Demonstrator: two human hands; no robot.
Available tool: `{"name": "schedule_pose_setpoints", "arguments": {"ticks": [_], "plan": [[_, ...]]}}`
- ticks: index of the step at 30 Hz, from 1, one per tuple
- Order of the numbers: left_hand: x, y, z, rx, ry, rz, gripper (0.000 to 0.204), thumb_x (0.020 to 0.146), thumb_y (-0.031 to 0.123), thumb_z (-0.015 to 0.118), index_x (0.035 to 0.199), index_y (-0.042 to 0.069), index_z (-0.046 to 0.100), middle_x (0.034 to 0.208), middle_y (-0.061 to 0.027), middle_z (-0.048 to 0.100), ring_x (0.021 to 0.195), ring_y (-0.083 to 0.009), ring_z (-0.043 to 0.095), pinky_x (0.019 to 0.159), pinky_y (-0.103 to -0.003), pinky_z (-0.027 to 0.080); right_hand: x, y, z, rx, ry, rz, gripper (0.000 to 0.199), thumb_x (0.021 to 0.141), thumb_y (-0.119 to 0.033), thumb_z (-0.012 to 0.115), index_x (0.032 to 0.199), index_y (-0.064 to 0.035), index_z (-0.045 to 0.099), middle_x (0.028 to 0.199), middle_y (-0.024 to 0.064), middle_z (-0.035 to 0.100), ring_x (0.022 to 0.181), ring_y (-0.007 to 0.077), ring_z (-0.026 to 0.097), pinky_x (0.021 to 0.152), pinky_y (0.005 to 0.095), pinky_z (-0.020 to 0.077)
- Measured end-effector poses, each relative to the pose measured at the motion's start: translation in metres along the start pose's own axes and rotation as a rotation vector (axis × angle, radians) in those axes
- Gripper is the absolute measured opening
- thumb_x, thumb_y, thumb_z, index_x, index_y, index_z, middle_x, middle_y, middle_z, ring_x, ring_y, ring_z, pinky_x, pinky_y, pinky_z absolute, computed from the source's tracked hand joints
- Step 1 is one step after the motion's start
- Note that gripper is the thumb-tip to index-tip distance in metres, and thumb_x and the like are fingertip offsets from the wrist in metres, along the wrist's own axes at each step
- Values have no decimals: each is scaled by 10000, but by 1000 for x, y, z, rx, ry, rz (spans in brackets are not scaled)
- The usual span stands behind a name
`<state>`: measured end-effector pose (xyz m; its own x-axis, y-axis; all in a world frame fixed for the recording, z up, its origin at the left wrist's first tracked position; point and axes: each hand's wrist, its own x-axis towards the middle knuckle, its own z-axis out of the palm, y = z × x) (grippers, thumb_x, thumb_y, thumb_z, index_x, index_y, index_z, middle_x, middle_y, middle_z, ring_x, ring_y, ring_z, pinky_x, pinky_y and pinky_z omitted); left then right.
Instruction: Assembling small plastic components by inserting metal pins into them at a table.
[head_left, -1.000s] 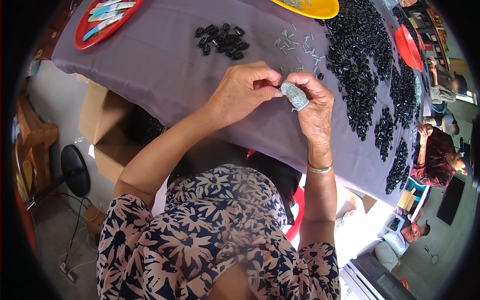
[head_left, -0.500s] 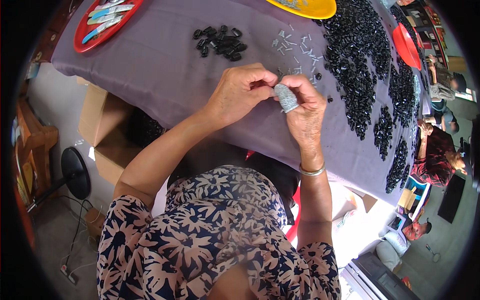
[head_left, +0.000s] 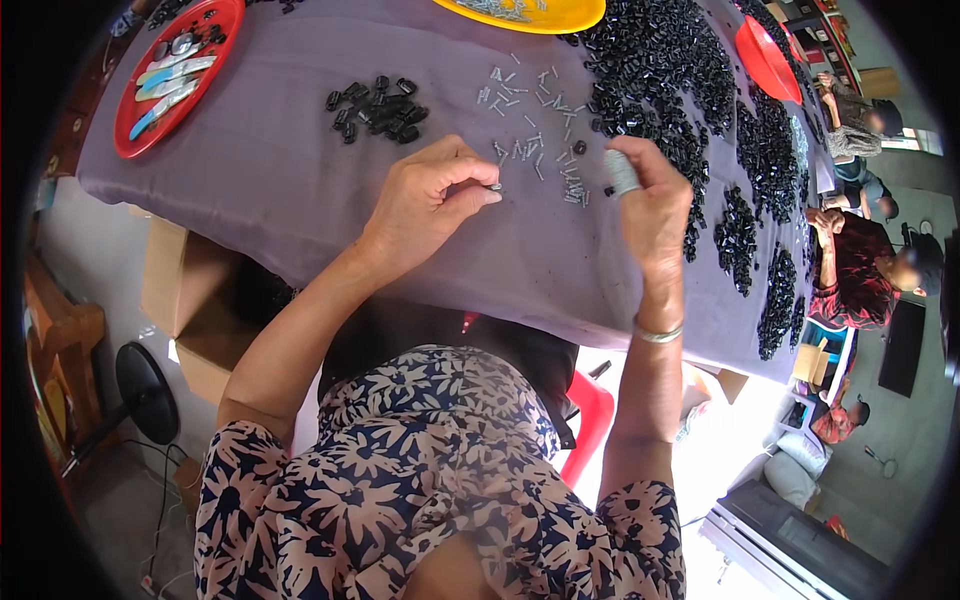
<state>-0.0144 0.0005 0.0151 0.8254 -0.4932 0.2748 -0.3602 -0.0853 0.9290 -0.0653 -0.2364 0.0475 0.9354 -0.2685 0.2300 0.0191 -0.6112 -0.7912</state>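
Note:
My left hand [head_left: 425,200] is raised over the purple cloth, its thumb and forefinger pinched on a small metallic piece [head_left: 495,187] that is mostly covered by the fingertips. My right hand [head_left: 655,195] is at the near left edge of a big heap of small black glossy parts [head_left: 660,75]. A grey knitted finger cover [head_left: 621,172] sits on one of its digits. The fingers are curled together, and what lies between them is hidden. Small silver pins [head_left: 520,150] lie scattered between my hands. Beyond my left hand is a small cluster of black parts [head_left: 378,108].
A red tray [head_left: 228,40] with blue- and white-handled tools stands at far left. At the far edge sits a yellow dish [head_left: 520,22] of pins. A red bowl [head_left: 768,60] is far right, near seated people. A cardboard box [head_left: 165,275] is below the table's left edge.
My hands have come apart: the right moved right to the black heap, while the left drew back leftward with its pinch kept. The view has shifted, so the table things appear farther left.

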Motion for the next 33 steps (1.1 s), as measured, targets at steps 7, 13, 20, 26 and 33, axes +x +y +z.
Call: {"name": "schedule_pose_setpoints", "arguments": {"ticks": [7, 13, 20, 26, 33], "plan": [[3, -8, 0, 80, 10, 62, 144, 792, 26, 707, 932, 39, 679, 806, -34, 594, 696, -176, 581, 643, -286, 456, 20, 21, -28, -171, 12, 55, 131, 867, 19, 656, 993, -8, 682, 804, -57, 626, 718, 24, 516, 653, 181, 429], [1, -4, 2, 261, -101, 207, 183, 718, 17, 761, 880, 70, 695, 819, 8, 599, 750, -162, 544, 720, -302, 411, 7, 29, -53, -213, -155, 69, 135, 863, 7, 668, 989, -36, 689, 781, -57, 633, 700, 29, 511, 639, 188, 429], [-2, -10, 9, 448, -84, 268, 162, 711, 94, 777, 856, 115, 708, 821, 26, 585, 818, -168, 539, 788, -326, 376, 0, 31, -40, -195, -179, -62, 182, 839, 49, 660, 1010, -16, 668, 834, -9, 599, 757, 52, 532, 670, 200, 432], [-3, -12, 8, 422, -90, 249, 159, 714, 96, 773, 859, 108, 707, 817, 19, 576, 818, -172, 536, 772, -329, 378, 21, 24, -15, -178, -173, -141, 206, 841, 66, 641, 1026, -23, 666, 856, 36, 617, 768, 101, 592, 687, 231, 465], [-1, -14, 8, 372, -77, 254, 145, 706, 93, 766, 835, 105, 701, 812, 17, 581, 808, -175, 535, 764, -332, 374, 33, 20, -1, -384, -237, -430, 271, 761, 88, 641, 1013, -11, 651, 874, 126, 619, 776, 281, 638, 711, 327, 512]]}}
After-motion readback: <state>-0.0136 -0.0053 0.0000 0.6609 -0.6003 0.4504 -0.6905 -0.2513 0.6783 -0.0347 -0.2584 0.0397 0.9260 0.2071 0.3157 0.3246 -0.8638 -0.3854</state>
